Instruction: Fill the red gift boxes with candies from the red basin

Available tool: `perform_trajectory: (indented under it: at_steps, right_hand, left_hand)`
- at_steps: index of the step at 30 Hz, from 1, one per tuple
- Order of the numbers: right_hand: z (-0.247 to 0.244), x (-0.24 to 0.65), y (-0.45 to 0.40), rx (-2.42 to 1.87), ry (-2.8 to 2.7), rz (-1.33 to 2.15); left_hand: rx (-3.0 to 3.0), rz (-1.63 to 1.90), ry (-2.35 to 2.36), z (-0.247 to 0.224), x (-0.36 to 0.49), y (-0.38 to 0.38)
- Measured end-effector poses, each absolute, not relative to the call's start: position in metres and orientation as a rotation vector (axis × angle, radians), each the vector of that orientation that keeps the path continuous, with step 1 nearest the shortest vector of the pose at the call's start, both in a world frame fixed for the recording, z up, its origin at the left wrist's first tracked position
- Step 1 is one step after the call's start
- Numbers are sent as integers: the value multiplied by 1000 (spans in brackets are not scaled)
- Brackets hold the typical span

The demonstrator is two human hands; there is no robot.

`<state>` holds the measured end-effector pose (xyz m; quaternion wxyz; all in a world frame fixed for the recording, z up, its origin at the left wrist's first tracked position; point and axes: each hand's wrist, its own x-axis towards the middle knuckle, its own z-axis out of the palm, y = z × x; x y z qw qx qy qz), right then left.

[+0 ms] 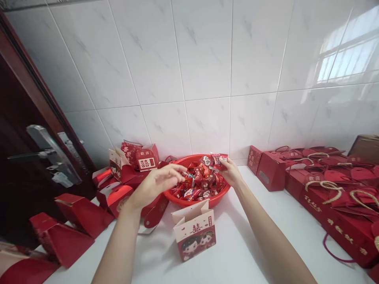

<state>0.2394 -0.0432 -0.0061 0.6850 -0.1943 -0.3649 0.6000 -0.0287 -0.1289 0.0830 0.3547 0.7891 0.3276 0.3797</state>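
Observation:
Over the right rim of a red plastic basin (216,202), my right hand (232,173) pinches a red candy packet (218,159) between thumb and fingers. My left hand (161,182) hovers at the basin's left side, fingers stretched out and apart, close to the wrapped candies (204,179) heaped inside. No held thing shows in it. In front of the basin, a small pink-and-red gift box (196,234) stands upright with its top open. Two cartoon figures and a double-happiness character are printed on its front.
Several red gift boxes (79,217) stand along the left, some stacked near the wall. On the right, rows of red boxes with rope handles (325,197) fill the white table (237,252). A dark door (29,165) with a metal handle borders the left; a tiled wall (207,79) rises behind.

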Motion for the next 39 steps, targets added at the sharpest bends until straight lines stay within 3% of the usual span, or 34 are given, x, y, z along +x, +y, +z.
perform_trajectory:
  at_steps: [5, 8, 22, 33, 39]
  right_hand:
    - [-7, 241, -44, -440, -866, 1345]
    - [-7, 241, -46, -472, -894, 1330]
    - [40, 248, -83, -478, -1142, 1261]
    - [87, 253, -154, -426, -2048, 1138]
    - [89, 232, -163, -622, -2448, 827]
  left_hand:
    - [2312, 368, 998, 104, -42, -183]
    - [2386, 239, 1056, 100, -30, -190]
    - [2270, 367, 1108, 69, -3, -169]
    - [2161, 343, 1151, 68, -1, -172]
    - [2131, 342, 1158, 68, 1, -171]
